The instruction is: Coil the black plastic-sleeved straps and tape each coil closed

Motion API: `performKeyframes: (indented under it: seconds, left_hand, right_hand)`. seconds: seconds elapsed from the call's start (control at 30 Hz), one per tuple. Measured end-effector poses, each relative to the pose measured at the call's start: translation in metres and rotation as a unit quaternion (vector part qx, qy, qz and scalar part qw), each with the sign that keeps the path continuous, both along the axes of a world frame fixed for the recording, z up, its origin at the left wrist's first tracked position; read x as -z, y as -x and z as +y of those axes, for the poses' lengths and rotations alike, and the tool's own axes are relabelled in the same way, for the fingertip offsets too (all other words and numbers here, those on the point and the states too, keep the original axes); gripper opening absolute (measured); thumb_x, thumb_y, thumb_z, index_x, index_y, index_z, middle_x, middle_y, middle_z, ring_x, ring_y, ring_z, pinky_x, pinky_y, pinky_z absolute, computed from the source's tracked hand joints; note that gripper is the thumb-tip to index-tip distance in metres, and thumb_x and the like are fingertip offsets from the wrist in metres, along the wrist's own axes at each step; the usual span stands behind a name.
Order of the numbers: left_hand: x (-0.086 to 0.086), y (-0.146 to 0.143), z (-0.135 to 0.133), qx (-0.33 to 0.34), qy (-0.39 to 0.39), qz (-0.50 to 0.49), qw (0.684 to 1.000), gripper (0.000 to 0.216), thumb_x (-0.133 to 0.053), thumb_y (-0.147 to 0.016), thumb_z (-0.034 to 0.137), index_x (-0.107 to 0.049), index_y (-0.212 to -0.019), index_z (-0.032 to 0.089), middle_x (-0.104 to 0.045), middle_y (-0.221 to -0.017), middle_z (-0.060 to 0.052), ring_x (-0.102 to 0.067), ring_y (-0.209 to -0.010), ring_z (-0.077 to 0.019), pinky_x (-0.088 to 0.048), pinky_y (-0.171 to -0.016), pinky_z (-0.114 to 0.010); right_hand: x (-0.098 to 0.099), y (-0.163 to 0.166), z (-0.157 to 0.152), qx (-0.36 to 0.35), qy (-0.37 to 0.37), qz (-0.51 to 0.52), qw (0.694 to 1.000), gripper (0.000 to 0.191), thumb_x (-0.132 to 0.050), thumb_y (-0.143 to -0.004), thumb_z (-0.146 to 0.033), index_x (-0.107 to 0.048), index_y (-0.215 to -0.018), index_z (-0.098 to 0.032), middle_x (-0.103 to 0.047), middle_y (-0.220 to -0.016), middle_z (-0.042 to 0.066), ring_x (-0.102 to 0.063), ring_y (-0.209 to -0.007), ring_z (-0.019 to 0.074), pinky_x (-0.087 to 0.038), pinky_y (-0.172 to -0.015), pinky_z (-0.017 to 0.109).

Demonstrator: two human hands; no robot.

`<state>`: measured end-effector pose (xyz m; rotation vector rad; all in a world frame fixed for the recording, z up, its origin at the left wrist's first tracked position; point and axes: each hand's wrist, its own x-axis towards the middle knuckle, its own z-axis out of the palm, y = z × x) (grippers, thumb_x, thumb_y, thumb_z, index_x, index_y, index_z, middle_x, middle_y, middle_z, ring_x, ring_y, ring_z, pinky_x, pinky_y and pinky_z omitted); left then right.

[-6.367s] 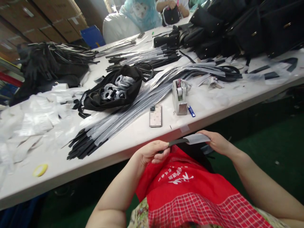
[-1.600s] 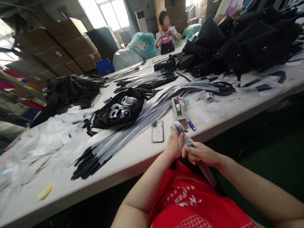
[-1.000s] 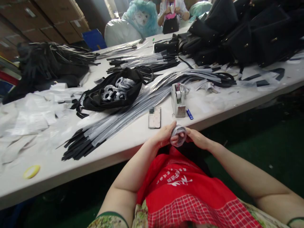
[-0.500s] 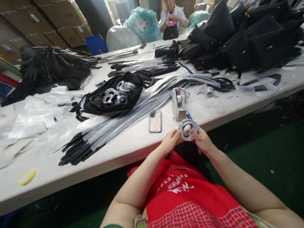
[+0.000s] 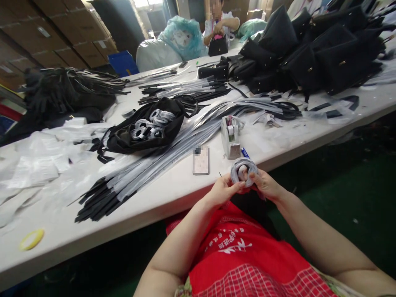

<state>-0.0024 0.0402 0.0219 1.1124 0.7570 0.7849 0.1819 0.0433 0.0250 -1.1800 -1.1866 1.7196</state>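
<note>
A coiled strap (image 5: 235,168) wrapped in clear plastic is held upright at the table's front edge. My left hand (image 5: 227,189) pinches its lower left side, thumb across the front. My right hand (image 5: 265,184) grips its right side, with fingers through the middle of the coil. Just behind it stand a tape dispenser (image 5: 230,138) and a blue-labelled small object (image 5: 245,153). To the left lies a phone-shaped object (image 5: 201,161). Long plastic-sleeved straps (image 5: 148,165) run diagonally over the table. Similar coils (image 5: 151,123) sit in an open black bag (image 5: 130,144).
Black handbags (image 5: 328,57) are heaped at the back right, and loose dark straps (image 5: 71,86) at the left. White plastic wrappers (image 5: 40,156) and a yellow ring (image 5: 31,239) lie on the left part. Across the table (image 5: 173,194), a person (image 5: 221,27) handles a small black bag.
My left hand has shifted right, its thumb now over the coil's lower front. The coil has turned slightly and looks more open. The camera view has tilted a little.
</note>
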Motion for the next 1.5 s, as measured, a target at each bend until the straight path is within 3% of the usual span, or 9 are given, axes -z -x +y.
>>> performKeyframes:
  seconds: [0.2, 0.3, 0.47, 0.6, 0.67, 0.77, 0.9, 1.27, 1.5]
  left_hand:
    - [-0.008, 0.016, 0.014, 0.020, -0.157, 0.210, 0.965, 0.039, -0.069, -0.077, 0.045, -0.067, -0.106, 0.019, -0.070, -0.094, -0.006, -0.063, -0.088, -0.0221, -0.048, -0.082, -0.030]
    - [-0.006, 0.012, 0.020, -0.006, -0.126, 0.186, 0.974, 0.026, -0.060, -0.084, 0.041, -0.069, -0.093, 0.019, -0.069, -0.081, -0.004, -0.061, -0.076, -0.0181, -0.047, -0.072, -0.026]
    - [0.014, -0.009, 0.016, -0.274, -0.053, 0.135, 0.951, 0.028, -0.055, -0.087, 0.046, -0.063, -0.089, 0.019, -0.064, -0.081, -0.002, -0.057, -0.075, -0.0152, -0.044, -0.071, -0.024]
    - [0.033, -0.019, -0.004, -0.364, 0.013, 0.114, 0.924, 0.034, -0.037, -0.096, 0.048, -0.055, -0.092, 0.019, -0.062, -0.087, -0.003, -0.057, -0.082, -0.0160, -0.045, -0.079, -0.026]
    - [0.036, -0.016, -0.014, -0.304, 0.016, 0.149, 0.941, 0.038, -0.031, -0.099, 0.045, -0.057, -0.093, 0.018, -0.065, -0.093, -0.006, -0.058, -0.091, -0.0184, -0.045, -0.086, -0.029]
    - [0.028, -0.006, -0.027, -0.099, -0.054, 0.236, 0.965, 0.043, -0.033, -0.097, 0.048, -0.061, -0.104, 0.016, -0.069, -0.094, -0.009, -0.062, -0.091, -0.0224, -0.046, -0.087, -0.034]
    - [0.022, -0.005, -0.046, 0.085, -0.168, 0.340, 0.922, 0.054, -0.048, -0.092, 0.046, -0.046, -0.136, 0.017, -0.070, -0.110, -0.013, -0.065, -0.099, -0.0284, -0.048, -0.090, -0.041]
    - [0.045, 0.016, -0.080, -0.043, -0.096, 0.240, 0.965, 0.027, -0.042, -0.096, 0.034, -0.064, -0.099, 0.019, -0.069, -0.090, -0.003, -0.062, -0.081, -0.0148, -0.049, -0.078, -0.025]
    - [0.035, 0.029, -0.074, -0.013, -0.030, 0.180, 0.983, 0.029, -0.048, -0.093, 0.041, -0.064, -0.098, 0.017, -0.067, -0.091, -0.003, -0.061, -0.083, -0.0153, -0.049, -0.080, -0.026]
  right_hand:
    - [0.003, -0.009, 0.005, -0.255, 0.021, -0.156, 0.954, 0.043, -0.070, -0.075, -0.057, -0.064, -0.085, -0.016, -0.054, -0.058, -0.004, -0.044, -0.050, 0.0100, -0.033, -0.044, 0.021]
    - [0.010, 0.000, 0.000, -0.183, 0.004, -0.111, 0.977, 0.049, -0.070, -0.073, -0.060, -0.063, -0.093, -0.015, -0.057, -0.065, -0.003, -0.046, -0.052, 0.0096, -0.037, -0.047, 0.022]
    - [0.026, 0.022, -0.010, -0.074, -0.006, 0.012, 0.997, 0.057, -0.061, -0.078, -0.067, -0.056, -0.108, -0.020, -0.040, -0.050, -0.010, -0.035, -0.041, 0.0085, -0.043, -0.049, 0.025]
    - [0.024, 0.015, -0.005, -0.053, -0.047, -0.080, 0.994, 0.055, -0.060, -0.079, -0.066, -0.056, -0.107, -0.020, -0.056, -0.066, -0.003, -0.045, -0.047, 0.0106, -0.042, -0.045, 0.025]
    - [0.015, -0.001, 0.003, -0.151, -0.063, -0.155, 0.974, 0.050, -0.060, -0.082, -0.062, -0.059, -0.105, -0.018, -0.062, -0.079, 0.002, -0.050, -0.054, 0.0113, -0.043, -0.048, 0.023]
    - [0.001, -0.024, 0.012, -0.380, -0.045, -0.218, 0.898, 0.045, -0.059, -0.085, -0.057, -0.064, -0.101, -0.015, -0.062, -0.075, 0.001, -0.051, -0.056, 0.0105, -0.041, -0.049, 0.020]
    - [0.003, -0.022, 0.008, -0.547, -0.020, -0.227, 0.806, 0.046, -0.060, -0.084, -0.057, -0.069, -0.091, -0.012, -0.056, -0.062, -0.002, -0.048, -0.051, 0.0090, -0.037, -0.047, 0.019]
    - [0.044, -0.019, -0.045, -0.350, -0.004, -0.186, 0.918, 0.047, -0.066, -0.079, -0.055, -0.061, -0.099, -0.012, -0.060, -0.082, 0.001, -0.052, -0.073, 0.0143, -0.041, -0.063, 0.022]
    - [0.034, -0.008, -0.056, -0.346, -0.020, -0.181, 0.920, 0.039, -0.054, -0.091, -0.046, -0.061, -0.110, -0.013, -0.067, -0.096, 0.005, -0.060, -0.081, 0.0176, -0.045, -0.072, 0.026]
